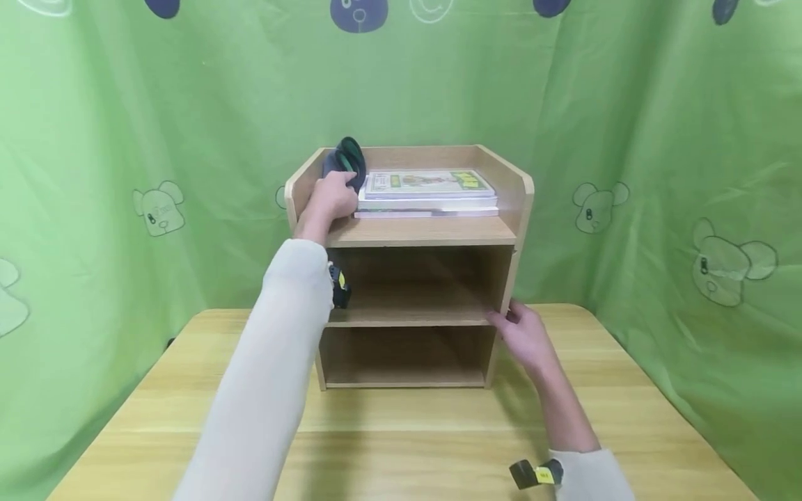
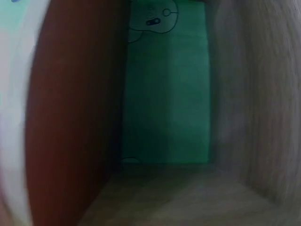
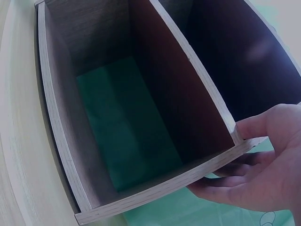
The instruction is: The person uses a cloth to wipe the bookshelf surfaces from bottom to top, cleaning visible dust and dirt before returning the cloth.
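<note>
A three-tier wooden shelf (image 1: 421, 243) stands on the table. On its top tier my left hand (image 1: 332, 196) holds a dark navy, looped item with green inside (image 1: 352, 156), at the left end beside a stack of books (image 1: 429, 184); the item's exact kind is unclear and my hand hides its lower part. In the left wrist view only a shelf compartment shows, without the hand. My right hand (image 1: 521, 334) grips the shelf's right side panel (image 3: 211, 165), thumb at the middle board's front edge, fingers round the outside.
Beneath everything lies a light wooden table (image 1: 401, 445). A green curtain (image 1: 626, 104) with mouse drawings hangs behind the shelf and along both sides. Raised panels border the shelf's top tier at the back and sides.
</note>
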Demonstrator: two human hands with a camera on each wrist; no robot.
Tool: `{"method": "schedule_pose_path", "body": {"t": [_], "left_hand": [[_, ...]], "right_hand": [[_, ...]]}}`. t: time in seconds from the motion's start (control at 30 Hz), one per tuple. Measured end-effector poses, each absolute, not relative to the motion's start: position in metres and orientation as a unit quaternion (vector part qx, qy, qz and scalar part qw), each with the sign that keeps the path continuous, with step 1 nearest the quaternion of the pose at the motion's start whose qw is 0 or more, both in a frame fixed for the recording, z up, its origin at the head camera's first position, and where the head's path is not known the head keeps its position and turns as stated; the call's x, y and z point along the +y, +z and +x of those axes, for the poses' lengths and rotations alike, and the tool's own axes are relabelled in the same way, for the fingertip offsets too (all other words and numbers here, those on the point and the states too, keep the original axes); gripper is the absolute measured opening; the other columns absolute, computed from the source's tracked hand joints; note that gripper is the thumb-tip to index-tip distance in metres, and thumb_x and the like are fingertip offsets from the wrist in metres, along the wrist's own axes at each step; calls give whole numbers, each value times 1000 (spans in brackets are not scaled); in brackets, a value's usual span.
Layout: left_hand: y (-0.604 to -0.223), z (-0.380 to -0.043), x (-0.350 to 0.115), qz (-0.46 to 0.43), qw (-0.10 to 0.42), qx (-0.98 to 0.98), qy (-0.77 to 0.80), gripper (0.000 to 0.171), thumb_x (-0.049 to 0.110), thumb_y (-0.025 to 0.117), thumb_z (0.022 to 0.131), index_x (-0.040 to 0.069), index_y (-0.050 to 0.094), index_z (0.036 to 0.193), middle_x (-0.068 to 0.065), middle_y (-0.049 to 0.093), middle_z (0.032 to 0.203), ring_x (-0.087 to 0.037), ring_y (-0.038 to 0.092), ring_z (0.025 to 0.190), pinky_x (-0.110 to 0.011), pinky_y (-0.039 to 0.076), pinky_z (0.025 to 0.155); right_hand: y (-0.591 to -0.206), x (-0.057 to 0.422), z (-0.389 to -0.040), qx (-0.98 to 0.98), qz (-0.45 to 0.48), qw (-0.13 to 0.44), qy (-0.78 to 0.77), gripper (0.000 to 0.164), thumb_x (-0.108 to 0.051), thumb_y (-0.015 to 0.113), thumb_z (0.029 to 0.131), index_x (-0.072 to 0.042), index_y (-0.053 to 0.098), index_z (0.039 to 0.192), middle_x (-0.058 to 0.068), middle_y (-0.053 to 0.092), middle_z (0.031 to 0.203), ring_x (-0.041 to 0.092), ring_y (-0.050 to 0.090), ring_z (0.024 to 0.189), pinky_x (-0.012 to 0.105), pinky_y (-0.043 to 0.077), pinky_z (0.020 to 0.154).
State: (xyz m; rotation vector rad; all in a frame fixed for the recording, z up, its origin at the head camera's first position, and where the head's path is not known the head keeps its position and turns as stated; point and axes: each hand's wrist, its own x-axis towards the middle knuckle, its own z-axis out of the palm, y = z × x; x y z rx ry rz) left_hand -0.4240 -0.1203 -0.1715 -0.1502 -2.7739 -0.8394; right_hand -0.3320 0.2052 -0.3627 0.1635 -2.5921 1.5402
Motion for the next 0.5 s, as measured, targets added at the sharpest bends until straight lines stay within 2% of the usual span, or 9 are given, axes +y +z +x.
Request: {"method": "schedule_pose_path", "body": {"t": [0.13, 0.23, 0.3, 0.37, 0.43, 0.5], "left_hand": [[-173, -423, -123, -49, 130, -948, -286, 57, 14, 40, 100, 14, 38, 157, -8, 37, 163, -32, 28, 153, -40, 25, 125], [-174, -420, -124, -50, 125, -950, -281, 62, 10, 46, 95, 14, 40, 156, -9, 39, 162, -33, 32, 151, -40, 31, 122], [-173, -419, -123, -45, 119, -952, -278, 66, 5, 47, 90, 14, 42, 156, -9, 41, 161, -33, 39, 145, -39, 40, 114], [-173, -416, -121, -41, 121, -954, -272, 67, 1, 49, 88, 14, 46, 153, -11, 46, 157, -32, 47, 135, -37, 47, 101], [-171, -414, -118, -37, 130, -958, -252, 56, 0, 51, 86, 10, 59, 140, -15, 56, 146, -32, 53, 122, -34, 50, 86], [-167, -410, -114, -35, 140, -963, -225, 35, 0, 52, 85, 6, 66, 116, -18, 62, 130, -32, 56, 109, -33, 48, 75]], "right_hand": [[-361, 203, -331, -855, 56, 62, 512, 60, -29, 53, 104, 7, 39, 150, 33, 49, 147, 47, 49, 135, 59, 40, 113], [-362, 203, -330, -855, 54, 61, 512, 61, -28, 53, 104, 7, 37, 151, 33, 47, 149, 47, 48, 137, 59, 40, 113], [-362, 204, -329, -855, 52, 59, 513, 61, -27, 53, 104, 7, 36, 152, 32, 45, 150, 48, 47, 138, 58, 39, 114], [-362, 204, -329, -855, 53, 59, 512, 62, -27, 53, 104, 7, 35, 152, 33, 44, 150, 48, 46, 138, 59, 39, 114], [-362, 205, -329, -855, 51, 57, 514, 62, -28, 53, 104, 7, 35, 152, 33, 44, 150, 48, 46, 138, 59, 39, 114], [-361, 207, -329, -855, 48, 56, 513, 63, -29, 52, 104, 7, 33, 153, 34, 43, 151, 48, 46, 138, 59, 39, 114]]}}
